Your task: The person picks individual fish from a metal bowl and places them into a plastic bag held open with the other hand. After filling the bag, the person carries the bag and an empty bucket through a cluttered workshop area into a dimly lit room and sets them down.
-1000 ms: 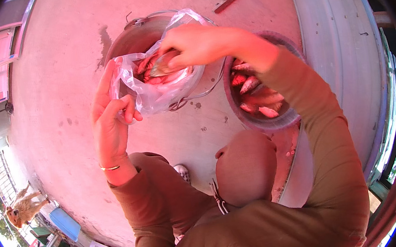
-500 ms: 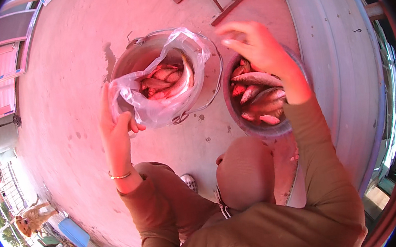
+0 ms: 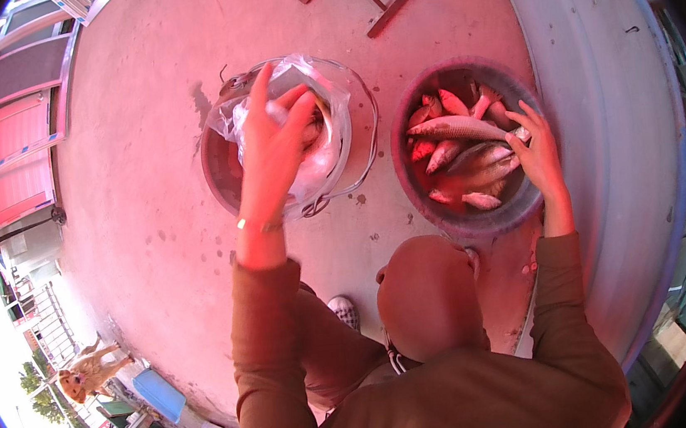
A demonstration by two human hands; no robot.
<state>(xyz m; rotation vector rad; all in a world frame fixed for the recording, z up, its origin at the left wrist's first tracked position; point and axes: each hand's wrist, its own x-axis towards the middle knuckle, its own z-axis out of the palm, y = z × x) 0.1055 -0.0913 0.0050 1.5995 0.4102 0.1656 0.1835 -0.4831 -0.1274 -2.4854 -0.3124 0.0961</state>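
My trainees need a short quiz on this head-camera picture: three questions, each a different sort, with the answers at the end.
1. Multiple choice. Which hand is over the bucket with the clear bag in it?
A. Right
B. Left
C. Both

2. True or false. In the picture, the round tub of fish stands to the left of the bucket.

3. Fill in the blank. The animal near the picture's lower left is a ____.

Key
1. B: the left hand is over it, while the right hand is at the tub.
2. False: the tub, with the fish in it, stands to the bucket's right.
3. Dog.
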